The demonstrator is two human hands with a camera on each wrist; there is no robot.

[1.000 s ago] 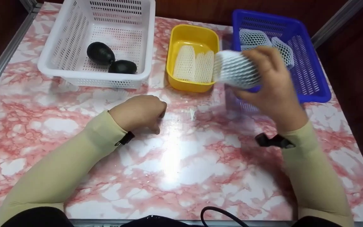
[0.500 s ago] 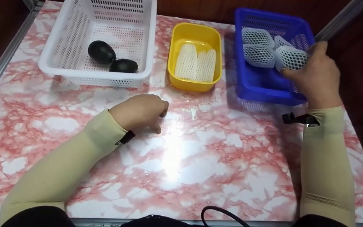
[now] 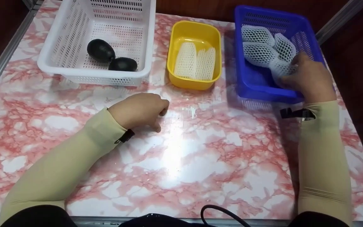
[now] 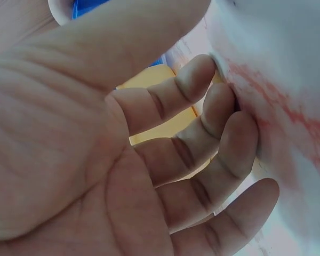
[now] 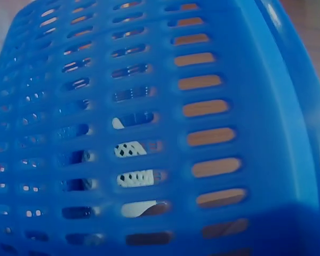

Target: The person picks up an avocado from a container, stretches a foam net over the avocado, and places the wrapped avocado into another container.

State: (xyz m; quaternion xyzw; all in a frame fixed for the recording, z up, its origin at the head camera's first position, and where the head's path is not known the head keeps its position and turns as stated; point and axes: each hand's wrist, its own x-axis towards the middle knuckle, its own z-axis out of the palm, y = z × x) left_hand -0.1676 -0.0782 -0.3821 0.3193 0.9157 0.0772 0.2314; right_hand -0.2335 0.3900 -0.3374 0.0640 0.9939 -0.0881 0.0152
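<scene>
In the head view my right hand (image 3: 312, 77) reaches into the blue basket (image 3: 271, 93). Its thumb and fingers hold a dark oval fruit in a white foam net (image 3: 280, 69), low against other netted fruits (image 3: 258, 53). The right wrist view is filled by the basket's slotted wall (image 5: 101, 117); white netting (image 5: 133, 178) shows through a few slots. My left hand (image 3: 140, 110) rests on the table, fingers loosely bent and holding nothing; its palm (image 4: 85, 149) faces the left wrist camera.
Two bare dark oval fruits (image 3: 100, 50) lie in the white basket (image 3: 96, 74) at the left. Between the baskets stands a yellow tub (image 3: 194, 84) with flat foam net sleeves (image 3: 186, 60). A black cable (image 3: 224, 212) loops at the table's (image 3: 200, 176) front edge.
My right hand has carried the netted fruit rightward from beside the yellow tub into the blue basket, then slightly left and down. The left hand stays in place.
</scene>
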